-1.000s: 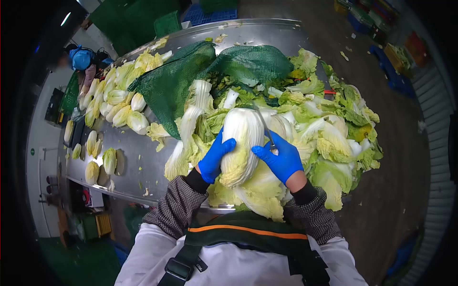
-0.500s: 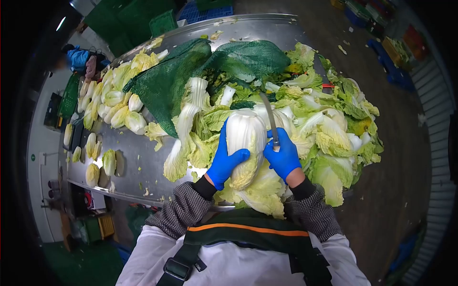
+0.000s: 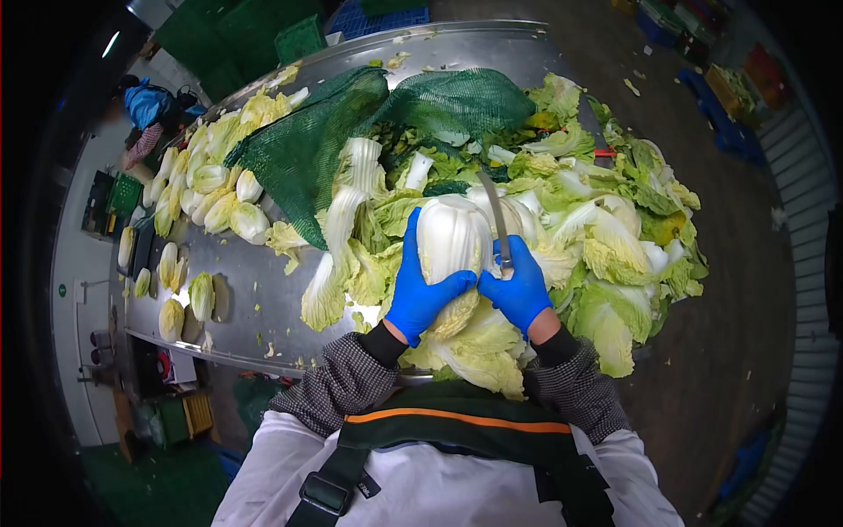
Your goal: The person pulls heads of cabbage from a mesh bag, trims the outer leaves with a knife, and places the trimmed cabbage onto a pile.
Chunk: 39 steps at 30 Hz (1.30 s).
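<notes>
A large Chinese cabbage with a white base is held upright in front of me. My left hand, in a blue glove, wraps round its left side, the thumb across its front. My right hand, also gloved in blue, is closed round the handle of a knife and rests against the cabbage's right side. The curved blade points up and away. Loose cabbage leaves lie piled to the right, and more hang below the held cabbage. A green mesh sack lies behind.
On the metal table, several small trimmed cabbages lie at the left. Another person in blue stands beyond the far left end. Green crates stand behind, with a blue pallet on the floor at the right.
My left thumb has moved right across the cabbage, towards my right hand, and the cabbage has shifted slightly. The other person at the far left has changed posture, an arm now lower and further left.
</notes>
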Each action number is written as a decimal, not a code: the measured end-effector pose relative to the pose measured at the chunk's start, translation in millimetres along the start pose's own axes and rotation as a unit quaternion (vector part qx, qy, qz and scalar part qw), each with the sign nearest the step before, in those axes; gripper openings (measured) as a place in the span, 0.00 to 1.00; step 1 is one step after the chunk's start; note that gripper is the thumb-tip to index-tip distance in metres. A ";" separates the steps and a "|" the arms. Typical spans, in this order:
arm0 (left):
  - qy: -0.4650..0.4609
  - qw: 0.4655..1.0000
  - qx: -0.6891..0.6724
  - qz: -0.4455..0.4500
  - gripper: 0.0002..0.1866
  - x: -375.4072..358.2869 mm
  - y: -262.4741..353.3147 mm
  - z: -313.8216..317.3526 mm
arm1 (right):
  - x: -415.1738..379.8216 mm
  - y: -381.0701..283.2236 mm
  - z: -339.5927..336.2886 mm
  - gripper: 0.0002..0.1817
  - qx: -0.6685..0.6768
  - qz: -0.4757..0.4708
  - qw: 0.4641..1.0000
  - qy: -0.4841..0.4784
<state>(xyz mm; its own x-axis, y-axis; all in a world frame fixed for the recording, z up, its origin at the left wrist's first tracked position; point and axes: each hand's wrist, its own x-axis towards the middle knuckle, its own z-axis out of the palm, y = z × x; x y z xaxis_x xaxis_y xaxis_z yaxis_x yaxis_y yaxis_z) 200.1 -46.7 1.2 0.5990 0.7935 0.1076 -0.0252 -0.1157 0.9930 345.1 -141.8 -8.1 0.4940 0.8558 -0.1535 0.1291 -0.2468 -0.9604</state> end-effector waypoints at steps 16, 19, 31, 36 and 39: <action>-0.165 0.933 -0.252 -0.198 0.48 1.0 -8.0 -41.0 | 25.7 12.8 -46.4 0.13 -0.048 -0.041 0.997 0.048; -0.170 0.900 -0.305 -0.263 0.43 -12.0 2.9 -37.8 | 47.5 25.2 -66.9 0.28 -0.241 0.005 0.970 0.028; -0.163 0.790 -0.431 -0.405 0.31 -13.9 1.9 -36.9 | 19.9 -17.5 -23.7 0.31 -0.524 -0.363 0.755 0.154; -0.143 0.791 -0.431 -0.410 0.33 -19.3 -1.5 -38.5 | 46.6 2.0 -22.0 0.24 0.114 0.062 0.986 0.104; -0.141 0.854 -0.380 -0.327 0.37 -19.7 10.4 -39.7 | 49.8 14.9 -43.2 0.30 0.086 0.129 0.984 0.091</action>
<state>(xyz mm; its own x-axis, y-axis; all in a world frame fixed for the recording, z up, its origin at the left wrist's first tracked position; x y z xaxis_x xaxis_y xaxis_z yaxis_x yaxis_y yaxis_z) 156.3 -39.8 11.4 0.8498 0.3529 -0.3915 -0.0603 0.8030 0.5929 408.7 -122.5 -20.0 0.6387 0.6753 -0.3687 -0.1614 -0.3510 -0.9224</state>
